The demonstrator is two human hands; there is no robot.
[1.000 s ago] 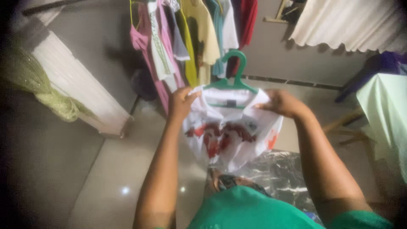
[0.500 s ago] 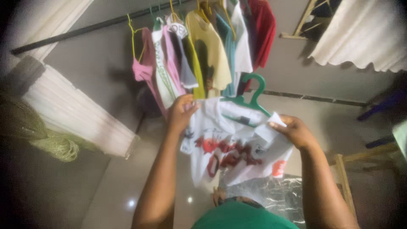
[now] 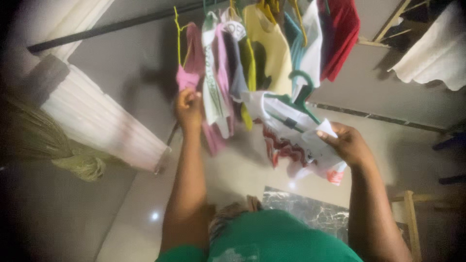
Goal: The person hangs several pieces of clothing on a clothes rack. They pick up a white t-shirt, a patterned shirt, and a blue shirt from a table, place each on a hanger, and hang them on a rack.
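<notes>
White shirt (image 3: 291, 138) on green hanger (image 3: 303, 94) in right-hand grip (image 3: 347, 143), left hand (image 3: 188, 104) on crowded pink garment (image 3: 187, 77).

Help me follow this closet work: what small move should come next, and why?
Probably lift the green plastic hanger carrying the white printed T-shirt toward the dark rail. The right hand holds that shirt, while the left hand touches the hung pink garment, seemingly opening space.

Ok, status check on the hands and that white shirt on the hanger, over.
Right hand grips white printed shirt on green hanger. Left hand on pink garment at the rail. Hung clothes crowd the rail.
</notes>
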